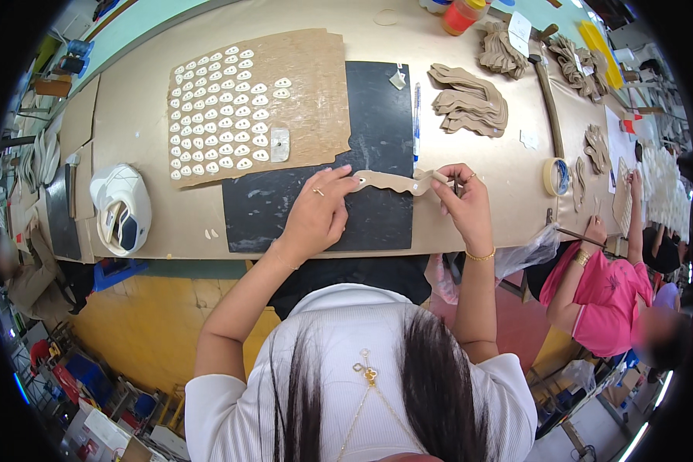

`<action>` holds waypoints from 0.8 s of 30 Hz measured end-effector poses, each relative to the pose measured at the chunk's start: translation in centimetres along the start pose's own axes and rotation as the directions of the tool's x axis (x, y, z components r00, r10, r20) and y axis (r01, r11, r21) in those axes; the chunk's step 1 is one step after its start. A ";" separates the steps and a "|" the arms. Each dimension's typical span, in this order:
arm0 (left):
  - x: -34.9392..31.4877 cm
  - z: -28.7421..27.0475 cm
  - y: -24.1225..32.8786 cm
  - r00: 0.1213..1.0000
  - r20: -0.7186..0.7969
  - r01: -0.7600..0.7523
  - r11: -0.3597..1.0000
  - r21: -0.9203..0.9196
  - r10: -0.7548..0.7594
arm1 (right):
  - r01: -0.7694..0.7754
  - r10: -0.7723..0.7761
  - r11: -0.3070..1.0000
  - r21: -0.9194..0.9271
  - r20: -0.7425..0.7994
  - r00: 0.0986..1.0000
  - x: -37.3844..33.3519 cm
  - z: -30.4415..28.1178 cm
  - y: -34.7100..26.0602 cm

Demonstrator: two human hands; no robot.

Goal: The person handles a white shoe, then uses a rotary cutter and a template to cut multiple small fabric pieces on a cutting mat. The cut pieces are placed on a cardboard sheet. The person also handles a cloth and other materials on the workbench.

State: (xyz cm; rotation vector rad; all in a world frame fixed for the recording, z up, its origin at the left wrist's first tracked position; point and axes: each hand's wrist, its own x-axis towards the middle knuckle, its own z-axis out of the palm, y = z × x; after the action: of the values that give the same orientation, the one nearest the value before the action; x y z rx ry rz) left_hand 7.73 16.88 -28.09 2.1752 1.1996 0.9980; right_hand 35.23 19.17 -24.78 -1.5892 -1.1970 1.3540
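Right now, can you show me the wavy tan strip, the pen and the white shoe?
Wavy tan strip (393, 182): head view, on its middle.
Pen (416, 123): head view, on the barrel.
White shoe (122, 187): head view, on its outside.

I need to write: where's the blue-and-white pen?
The pen lies right of centre in the head view, between the black board and stacked tan pieces.

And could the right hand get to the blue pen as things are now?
Probably yes: the right hand is close to the blue pen, and nothing appears to cover it. However, that hand holds the tan strip, so it would likely need to let go first.
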 end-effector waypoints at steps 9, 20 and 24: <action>0.4 0.1 0.4 0.988 0.108 -0.121 0.989 0.080 0.112 | 0.104 -0.197 0.922 -0.374 -0.222 0.955 -0.1 -0.3 1.2; 0.5 0.2 0.3 0.980 0.138 -0.165 0.975 0.149 0.145 | -0.191 0.160 0.929 -0.317 -0.123 0.980 1.1 1.4 0.4; 0.4 0.3 0.2 0.977 0.142 -0.181 0.971 0.158 0.159 | -0.076 0.025 0.905 -0.418 -0.126 0.992 1.3 2.1 0.1</action>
State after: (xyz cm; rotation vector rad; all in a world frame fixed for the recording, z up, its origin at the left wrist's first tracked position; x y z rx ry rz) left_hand 8.16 17.12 -27.98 2.4707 1.0876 0.8326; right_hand 33.27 20.28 -25.72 -1.9832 -1.4533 1.0571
